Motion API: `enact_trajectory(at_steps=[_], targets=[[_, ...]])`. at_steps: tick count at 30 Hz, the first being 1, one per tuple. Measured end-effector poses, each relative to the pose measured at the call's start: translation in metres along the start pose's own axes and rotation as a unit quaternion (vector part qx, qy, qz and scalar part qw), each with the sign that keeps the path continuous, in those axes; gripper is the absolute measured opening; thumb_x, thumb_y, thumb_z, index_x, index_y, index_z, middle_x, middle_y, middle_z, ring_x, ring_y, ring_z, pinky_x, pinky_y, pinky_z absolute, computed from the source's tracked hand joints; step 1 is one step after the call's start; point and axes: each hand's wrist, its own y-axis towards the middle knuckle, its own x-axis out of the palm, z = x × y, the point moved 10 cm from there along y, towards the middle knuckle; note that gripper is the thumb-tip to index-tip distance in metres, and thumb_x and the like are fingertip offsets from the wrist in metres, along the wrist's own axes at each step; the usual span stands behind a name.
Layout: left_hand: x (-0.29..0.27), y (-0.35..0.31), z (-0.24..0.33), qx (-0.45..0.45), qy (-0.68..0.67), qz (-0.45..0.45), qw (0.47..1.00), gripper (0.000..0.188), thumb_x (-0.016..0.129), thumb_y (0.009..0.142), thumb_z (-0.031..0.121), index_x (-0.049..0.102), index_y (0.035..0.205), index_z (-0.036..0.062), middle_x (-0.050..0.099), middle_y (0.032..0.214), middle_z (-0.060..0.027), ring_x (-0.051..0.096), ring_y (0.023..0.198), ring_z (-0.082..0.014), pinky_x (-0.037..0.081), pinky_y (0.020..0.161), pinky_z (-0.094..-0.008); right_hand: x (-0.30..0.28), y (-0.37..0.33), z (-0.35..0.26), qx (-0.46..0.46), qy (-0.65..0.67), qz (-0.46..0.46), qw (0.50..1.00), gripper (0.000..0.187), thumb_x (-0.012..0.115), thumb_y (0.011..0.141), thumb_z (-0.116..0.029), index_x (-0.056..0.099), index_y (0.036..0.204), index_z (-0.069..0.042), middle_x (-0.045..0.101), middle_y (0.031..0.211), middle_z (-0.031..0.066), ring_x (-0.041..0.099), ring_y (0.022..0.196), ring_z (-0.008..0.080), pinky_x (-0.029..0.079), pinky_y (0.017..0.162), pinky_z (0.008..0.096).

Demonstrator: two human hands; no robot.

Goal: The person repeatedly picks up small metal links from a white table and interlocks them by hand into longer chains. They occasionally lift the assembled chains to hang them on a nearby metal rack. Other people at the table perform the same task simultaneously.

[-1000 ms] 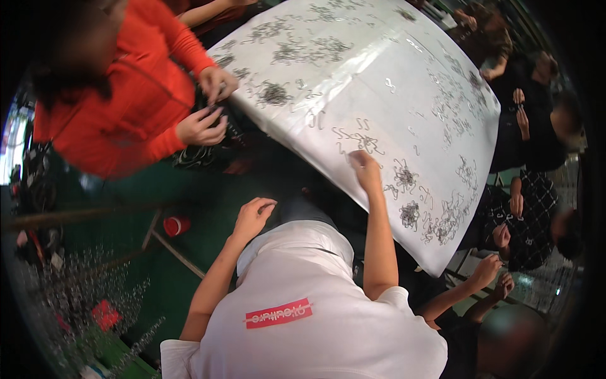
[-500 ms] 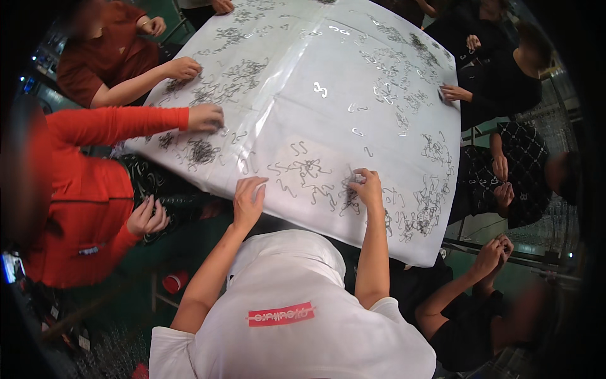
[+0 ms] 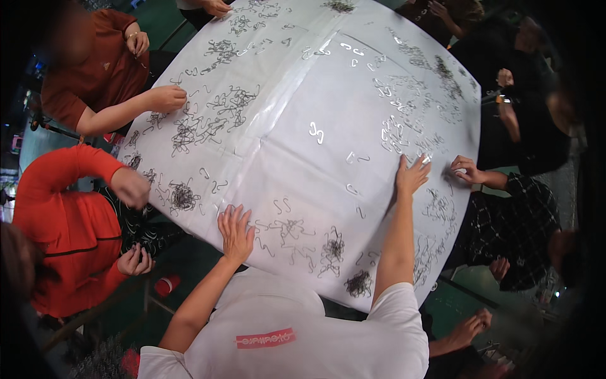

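A white-covered table [image 3: 297, 151] is strewn with small S-shaped metal hooks. My left hand [image 3: 237, 234] lies on the near edge with its fingers spread, beside a loose scatter of hooks [image 3: 287, 230]. Stretched far forward to the right, my right hand [image 3: 413, 175] has its fingers apart at the near end of a shiny group of hooks [image 3: 394, 132]; whether its fingertips touch any is hard to tell. Nearer to me lie a dark clump of hooks [image 3: 333, 246] and a tight dark pile [image 3: 358, 284].
Co-workers sit around the table. At the left are an orange-red sleeve [image 3: 82, 164] and a co-worker's hand [image 3: 167, 99] over hooks. Another person's hand [image 3: 467, 169] is at the right edge, close to my right hand. A red container [image 3: 165, 285] stands below at the left.
My right hand has left the dark clump, reached forward and right, and opened. My left hand has flattened onto the table edge. The orange-red-sleeved co-worker's hand has drawn back left.
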Motion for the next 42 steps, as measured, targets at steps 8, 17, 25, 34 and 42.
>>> enact_trajectory(at_steps=[8,17,25,34,42], targets=[[0.014,0.006,-0.001,-0.011,0.02,-0.078,0.997,0.053,0.065,0.08,0.015,0.048,0.129,0.0064,0.04,0.138,-0.0151,0.026,0.134,-0.0399,0.015,0.109,-0.0595,0.079,0.133,-0.065,-0.105,-0.005,-0.075,0.992,0.063,0.045,0.092,-0.056,0.036,0.145,-0.024,0.028,0.15,0.0198,0.021,0.141,0.0363,0.013,0.113,0.0568],[0.014,0.004,-0.002,-0.008,0.008,-0.075,0.997,0.05,0.065,0.079,0.014,0.052,0.126,0.0071,0.042,0.137,-0.0146,0.027,0.135,-0.0384,0.015,0.11,-0.0588,0.066,0.038,-0.252,-0.391,0.192,-0.183,0.881,0.044,0.058,0.088,-0.038,0.057,0.129,-0.022,0.043,0.144,0.0067,0.031,0.138,0.0286,0.017,0.114,0.0504],[0.005,0.002,-0.005,-0.012,-0.04,-0.035,0.999,0.05,0.066,0.079,0.013,0.052,0.127,0.0089,0.043,0.136,-0.0137,0.03,0.134,-0.0385,0.018,0.11,-0.0587,0.005,-0.028,-0.241,-0.355,0.368,-0.199,0.836,0.04,0.06,0.088,-0.032,0.06,0.124,-0.013,0.049,0.139,0.0112,0.042,0.13,0.0308,0.028,0.108,0.0495],[-0.004,-0.002,-0.007,-0.009,-0.069,0.005,0.998,0.044,0.063,0.079,0.013,0.056,0.122,0.0091,0.046,0.135,-0.0115,0.033,0.133,-0.0362,0.02,0.11,-0.0572,0.044,-0.046,-0.18,-0.24,0.025,-0.145,0.959,0.056,0.048,0.094,-0.043,0.041,0.142,-0.016,0.027,0.152,0.0138,0.02,0.143,0.0309,0.01,0.112,0.0581],[-0.015,-0.003,-0.007,-0.007,-0.081,0.044,0.996,0.044,0.064,0.08,0.013,0.056,0.123,0.0122,0.045,0.135,-0.0098,0.033,0.133,-0.0339,0.021,0.11,-0.0552,0.019,-0.182,-0.321,-0.338,0.069,-0.234,0.909,0.058,0.051,0.091,-0.045,0.042,0.141,-0.018,0.029,0.152,0.0132,0.019,0.143,0.031,0.002,0.113,0.0596]])
